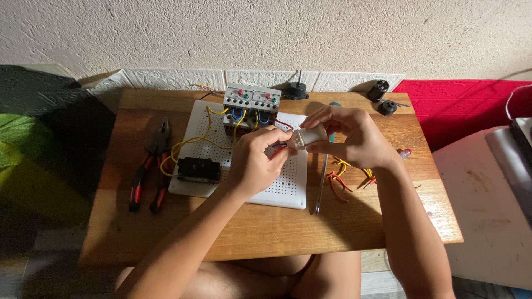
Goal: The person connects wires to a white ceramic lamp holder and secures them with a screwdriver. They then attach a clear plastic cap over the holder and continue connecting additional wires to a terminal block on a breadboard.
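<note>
My right hand (354, 135) grips a small pale cylindrical part (308, 137), like a lamp holder, above the right side of a white perforated board (288, 188). My left hand (256, 160) pinches at the part's near end, where a red wire (279, 148) meets it. Both hands hover over the board on a small wooden table (266, 227).
Two grey-white relay blocks (252, 99) with yellow and blue wires stand at the board's back. A black block (198, 169) sits front left. Red-handled pliers (148, 166) lie left. A long screwdriver (322, 177) and loose red and yellow wires (346, 177) lie right. Small black parts (382, 97) rest far right.
</note>
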